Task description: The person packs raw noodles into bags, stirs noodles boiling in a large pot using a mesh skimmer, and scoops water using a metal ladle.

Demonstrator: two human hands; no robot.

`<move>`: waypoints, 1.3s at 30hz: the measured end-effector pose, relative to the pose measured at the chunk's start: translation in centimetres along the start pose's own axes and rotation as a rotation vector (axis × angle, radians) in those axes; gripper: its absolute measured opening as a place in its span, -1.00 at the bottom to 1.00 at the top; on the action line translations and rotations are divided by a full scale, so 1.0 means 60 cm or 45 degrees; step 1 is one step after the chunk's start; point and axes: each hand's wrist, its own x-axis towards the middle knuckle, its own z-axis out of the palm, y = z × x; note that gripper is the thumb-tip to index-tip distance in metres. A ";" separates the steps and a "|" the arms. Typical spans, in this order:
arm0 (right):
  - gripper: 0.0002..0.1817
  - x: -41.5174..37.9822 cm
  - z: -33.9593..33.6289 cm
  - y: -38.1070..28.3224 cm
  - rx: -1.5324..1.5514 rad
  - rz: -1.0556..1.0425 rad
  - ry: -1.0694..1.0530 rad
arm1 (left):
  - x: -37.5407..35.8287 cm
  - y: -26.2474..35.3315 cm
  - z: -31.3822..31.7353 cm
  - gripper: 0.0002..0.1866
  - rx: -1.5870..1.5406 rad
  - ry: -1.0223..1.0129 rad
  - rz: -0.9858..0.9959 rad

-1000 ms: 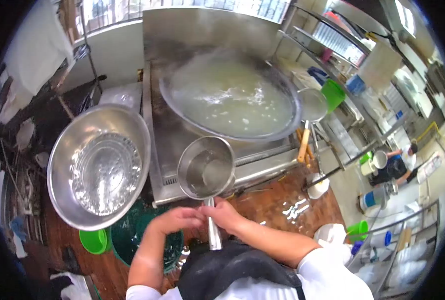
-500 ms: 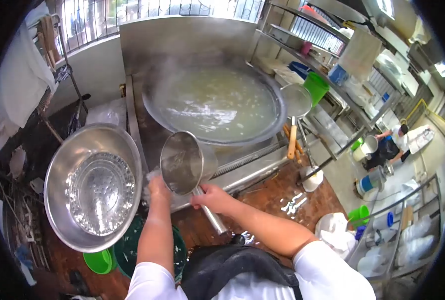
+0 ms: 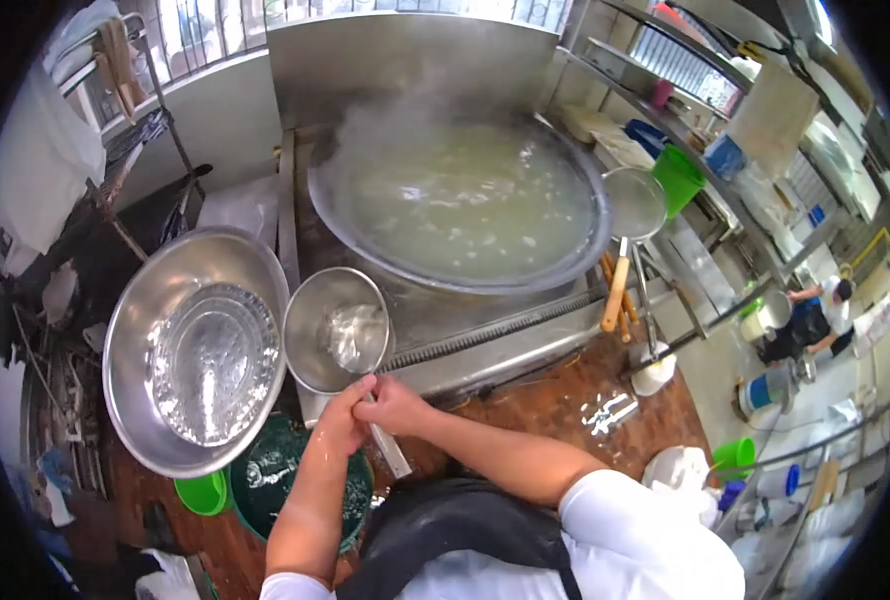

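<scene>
Holding: both hands wrap the ladle's [image 3: 337, 330] handle, at 6 o'clock of its bowl.
Left hand [image 3: 337, 428]: grip clamped on the handle.
Right hand [image 3: 393, 405]: grip clamped on the handle, touching the left.
Ladle: between basin [image 3: 135, 320] at 9 o'clock and steaming wok [image 3: 465, 205] at 1 o'clock.
Bucket [image 3: 275, 475]: below the hands.

ladle [image 3: 337, 328] between basin [image 3: 140, 340] at left and wok [image 3: 465, 200] behind.
</scene>
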 end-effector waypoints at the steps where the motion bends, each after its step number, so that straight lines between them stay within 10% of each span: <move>1: -0.64 -0.003 -0.012 -0.007 -0.103 0.015 -0.053 | -0.001 -0.004 0.007 -0.71 0.117 0.076 0.106; 6: -0.58 -0.014 -0.097 0.062 -0.128 -0.394 -0.310 | -0.034 -0.015 0.056 -0.77 0.233 0.385 0.288; 12: -0.68 -0.033 -0.422 0.234 -1.036 0.480 0.331 | -0.074 -0.019 0.024 -0.76 0.096 0.550 0.194; 17: -0.49 0.004 -0.607 0.403 -1.317 1.001 0.056 | -0.103 -0.026 0.059 -0.73 0.179 0.691 0.128; 23: -0.45 0.068 -0.519 0.405 -1.332 0.286 -0.208 | -0.106 -0.043 0.067 -0.73 0.203 0.722 0.063; 29: -0.49 0.111 -0.347 0.315 -0.870 0.724 -0.210 | -0.083 -0.048 0.089 -0.73 0.283 0.668 0.001; 39: -0.55 0.035 -0.563 0.338 -0.603 0.744 -0.320 | -0.102 -0.047 0.084 -0.76 0.392 0.689 0.003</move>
